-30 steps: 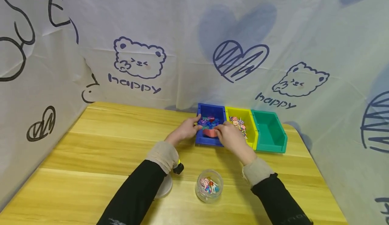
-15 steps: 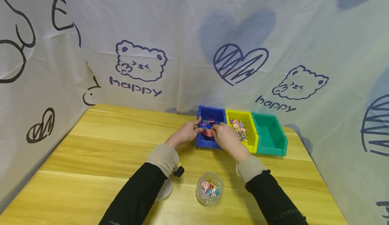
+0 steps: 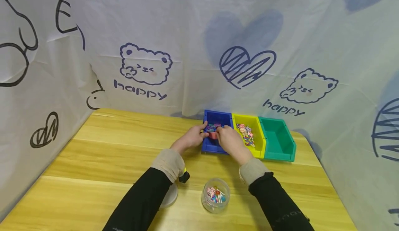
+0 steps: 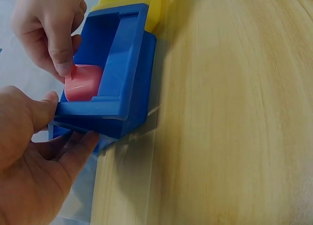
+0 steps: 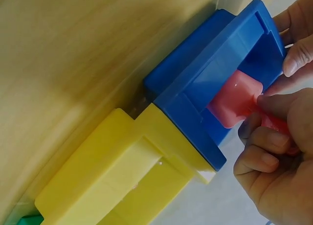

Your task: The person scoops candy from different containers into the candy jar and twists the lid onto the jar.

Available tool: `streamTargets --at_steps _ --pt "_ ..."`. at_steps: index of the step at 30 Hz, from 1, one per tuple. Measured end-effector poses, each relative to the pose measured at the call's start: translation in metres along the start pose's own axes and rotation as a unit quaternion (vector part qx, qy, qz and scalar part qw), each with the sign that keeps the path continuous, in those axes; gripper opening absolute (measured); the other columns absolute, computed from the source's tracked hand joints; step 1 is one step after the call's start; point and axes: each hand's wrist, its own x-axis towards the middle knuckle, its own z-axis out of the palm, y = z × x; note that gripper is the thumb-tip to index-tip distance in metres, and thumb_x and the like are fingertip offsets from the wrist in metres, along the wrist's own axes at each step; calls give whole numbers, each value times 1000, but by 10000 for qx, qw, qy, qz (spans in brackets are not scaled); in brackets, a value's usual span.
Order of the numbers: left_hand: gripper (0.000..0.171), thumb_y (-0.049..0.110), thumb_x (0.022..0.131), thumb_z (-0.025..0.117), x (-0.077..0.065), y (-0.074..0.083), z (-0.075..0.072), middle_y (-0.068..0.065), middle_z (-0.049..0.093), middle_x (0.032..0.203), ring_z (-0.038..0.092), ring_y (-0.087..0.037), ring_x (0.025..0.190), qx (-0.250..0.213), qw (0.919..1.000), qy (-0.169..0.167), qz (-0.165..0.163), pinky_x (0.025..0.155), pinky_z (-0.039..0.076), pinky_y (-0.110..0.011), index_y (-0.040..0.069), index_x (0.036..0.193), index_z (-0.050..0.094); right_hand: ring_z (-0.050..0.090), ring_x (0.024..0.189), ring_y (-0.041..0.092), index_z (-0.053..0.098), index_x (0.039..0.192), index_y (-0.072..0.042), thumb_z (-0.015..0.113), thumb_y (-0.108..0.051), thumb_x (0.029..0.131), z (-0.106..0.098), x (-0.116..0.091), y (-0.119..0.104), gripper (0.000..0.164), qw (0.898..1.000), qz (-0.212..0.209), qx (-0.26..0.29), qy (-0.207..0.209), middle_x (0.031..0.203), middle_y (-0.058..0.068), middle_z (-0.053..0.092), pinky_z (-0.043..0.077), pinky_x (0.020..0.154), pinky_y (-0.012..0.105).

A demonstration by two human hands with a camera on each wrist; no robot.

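Note:
The blue bin (image 3: 216,149) holds small shiny blue and purple pieces (image 3: 212,127), too small to tell apart. My left hand (image 3: 191,139) grips its left side wall, with the thumb on the inner side and fingers outside in the left wrist view. Inside the bin is a pink scoop (image 5: 237,99), its handle held in the curled fingers of my right hand (image 5: 286,151). In the left wrist view the scoop's cup (image 4: 84,83) sits near the bin's low front. What the cup contains is hidden.
To the right stand a yellow bin (image 3: 258,152) with small lollipop-shaped pieces (image 3: 246,134) and a green bin (image 3: 277,137). Nearer me is a clear round jar (image 3: 215,208) with similar pieces. A pale round disc (image 3: 169,197) lies partly under my left sleeve.
My right hand has moved a little left with the scoop inside the blue bin. The left hand stays on the bin's wall. The whole head view has shifted slightly.

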Motion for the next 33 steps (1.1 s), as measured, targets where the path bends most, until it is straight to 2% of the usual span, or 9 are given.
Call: streamTargets --at_steps 2,4,8,11,14,16,18,27,33 --pt "60 16 109 53 -1 0 0 -25 37 161 59 -32 100 43 10000 40 41 99 46 -38 6 163 28 70 81 32 77 108 -1 66 -16 102 1 2 0 19 10000 43 30 -1 92 17 72 62 73 46" --pt "60 15 109 54 -1 0 0 -25 38 160 57 -35 121 56 10000 54 60 106 45 -41 5 163 29 70 81 32 77 108 -1 66 -16 102 2 3 1 20 10000 77 50 2 92 17 71 62 73 46" --pt "60 16 110 53 -1 1 -1 -24 37 161 58 -33 106 57 10000 3 7 97 46 -38 7 163 28 70 80 31 77 109 -1 67 -15 102 5 6 2 19 9999 108 39 44 92 16 71 62 73 46" --pt "61 16 110 52 -1 0 -2 -24 35 163 51 -32 88 -43 10000 -45 -44 86 44 -37 8 164 26 69 80 31 78 108 -1 67 -14 101 7 8 3 18 9999 91 50 114 91 16 71 61 72 46" --pt "60 15 110 52 -1 0 -2 -23 36 162 58 -32 114 -39 10000 -10 12 98 46 -37 7 164 27 69 80 32 77 106 0 66 -14 102 8 9 3 18 9997 88 99 180 90 17 71 61 73 47" --pt "60 14 109 53 0 0 -1 -23 37 161 50 -31 137 -6 9999 27 97 112 43 -39 5 163 29 70 80 33 77 107 0 65 -13 102 9 10 3 18 9997 124 134 190 90 17 70 61 73 47" --pt "59 13 109 54 -1 0 -1 -24 39 160 41 -32 147 49 9998 64 173 120 36 -43 3 162 30 70 81 34 77 107 0 64 -13 103 10 11 3 19 9996 171 155 179 91 17 70 61 73 48" --pt "60 14 109 53 -1 1 -1 -23 35 162 44 -33 143 -8 10000 -10 79 116 39 -43 4 163 28 70 79 35 76 105 1 64 -14 103 13 15 4 19 9994 235 124 207 89 17 68 61 71 48" --pt "59 13 110 51 0 0 0 -24 35 162 52 -34 123 -33 10000 -49 0 100 43 -40 5 163 27 69 78 34 76 106 2 65 -13 103 15 18 5 19 9994 236 136 221 88 17 68 61 71 47"
